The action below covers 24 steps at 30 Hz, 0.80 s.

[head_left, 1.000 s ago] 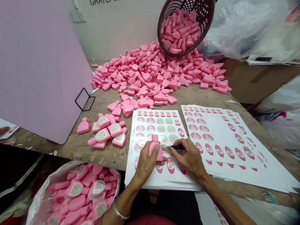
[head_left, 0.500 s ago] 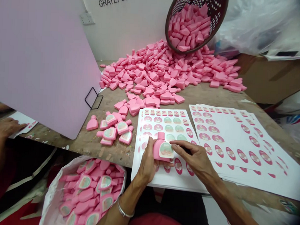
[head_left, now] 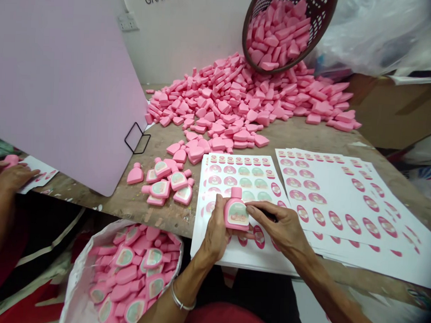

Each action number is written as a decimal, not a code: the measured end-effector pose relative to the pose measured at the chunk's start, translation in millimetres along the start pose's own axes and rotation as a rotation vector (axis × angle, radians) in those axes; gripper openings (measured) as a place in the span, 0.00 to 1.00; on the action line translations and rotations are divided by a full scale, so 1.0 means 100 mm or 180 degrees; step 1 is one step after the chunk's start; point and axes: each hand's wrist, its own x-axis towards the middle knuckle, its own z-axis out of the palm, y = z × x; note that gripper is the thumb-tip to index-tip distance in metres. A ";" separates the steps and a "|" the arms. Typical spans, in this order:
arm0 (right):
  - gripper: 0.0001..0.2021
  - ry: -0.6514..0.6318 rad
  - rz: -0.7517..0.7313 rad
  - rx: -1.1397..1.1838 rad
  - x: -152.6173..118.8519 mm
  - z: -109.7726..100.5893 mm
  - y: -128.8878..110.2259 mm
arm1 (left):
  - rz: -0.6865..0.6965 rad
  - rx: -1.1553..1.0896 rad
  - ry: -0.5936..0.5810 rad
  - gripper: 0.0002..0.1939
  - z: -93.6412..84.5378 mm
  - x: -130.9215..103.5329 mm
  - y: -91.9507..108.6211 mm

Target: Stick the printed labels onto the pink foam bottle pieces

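1. The small flat pink bottle (head_left: 236,200) is at the near middle, upright with its neck pointing to the far side, above the stack of printed sticker sheets (head_left: 234,261). A green-and-white label (head_left: 238,213) is on its front.

2. The left hand (head_left: 215,235) is closed around the bottle, thumb along its left side and fingers behind and under it. The right hand (head_left: 286,227) pinches a slim dark tool (head_left: 268,213), its fingertips at the label's right edge.

3. The bottle looks light and fairly stiff—probably hollow plastic or dense foam, which cannot be told here. Its matt skin should grip well and is unlikely to break if dropped.

4. The best hold is by the narrow sides or from behind, leaving the front face free; the short cap (head_left: 236,192) gives a second, smaller grip.

5. The label is the delicate part: thin, likely sticky beneath, and apt to crease or lift if rubbed at its edge. Light fingertip pressure from the middle outward suits it—a hard poke with the tool could scratch it.

6. To the left, the labelled bottles (head_left: 160,188) lie loosely overlapped, so pressing on one could make its neighbours slide.
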 end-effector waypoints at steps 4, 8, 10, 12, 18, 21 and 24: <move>0.13 0.0055 -0.0082 -0.0100 0.00 0.02 -0.02 | 0.0034 0.0022 0.0004 0.31 0.02 -0.01 0.02; 0.13 0.0154 -0.0192 -0.0259 -0.01 0.03 -0.03 | 0.0057 0.0130 -0.0050 0.29 0.00 -0.02 0.01; 0.13 0.0180 -0.0290 -0.0394 -0.01 0.02 -0.02 | 0.0142 0.0308 -0.0166 0.24 -0.02 -0.03 0.01; 0.13 0.0298 -0.0453 -0.0732 0.00 0.00 -0.02 | 0.0232 0.0475 -0.0281 0.23 -0.04 -0.05 0.01; 0.25 0.0358 -0.0225 -0.0620 0.13 0.00 -0.05 | 0.0162 0.0530 -0.0626 0.21 -0.02 -0.11 0.07; 0.25 -0.0013 0.0131 -0.0088 0.16 0.04 -0.04 | 0.0053 0.0432 -0.0743 0.22 0.00 -0.14 0.09; 0.27 -0.0161 0.0174 -0.0054 0.08 0.05 0.01 | 0.0024 0.0237 -0.0519 0.18 0.00 -0.14 0.05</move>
